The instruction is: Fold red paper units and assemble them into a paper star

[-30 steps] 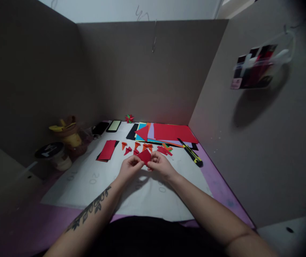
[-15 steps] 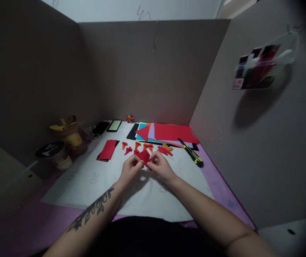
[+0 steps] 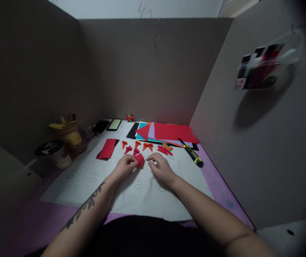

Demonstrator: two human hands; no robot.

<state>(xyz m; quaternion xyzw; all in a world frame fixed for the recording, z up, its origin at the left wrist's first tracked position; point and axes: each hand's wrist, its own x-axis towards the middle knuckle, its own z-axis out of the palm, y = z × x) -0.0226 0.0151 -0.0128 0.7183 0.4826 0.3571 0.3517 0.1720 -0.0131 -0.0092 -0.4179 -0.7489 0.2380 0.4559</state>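
Observation:
A small piece of red paper (image 3: 140, 160) is pinched in my left hand (image 3: 126, 165), held low over the white sheet. My right hand (image 3: 161, 167) is just to the right of the paper and apart from it, thumb and fingers parted with nothing between them. Just beyond my hands lie folded orange paper pieces (image 3: 148, 146) and folded red pieces (image 3: 128, 149). Small red strips (image 3: 165, 150) lie beyond my right hand, with a few green and orange scraps beside them.
Red paper rectangles (image 3: 108, 148) are stacked at left. Coloured sheets (image 3: 175, 132) lie at the back, a yellow-black utility knife (image 3: 191, 153) at right. A phone (image 3: 114, 124), a paper star (image 3: 130, 117) and a lidded tub (image 3: 59, 157) stand or lie around. Grey panels enclose three sides.
My right hand has let go of the red paper and its fingers have parted. My left hand has shifted slightly left with the paper, which now shows a squarer face.

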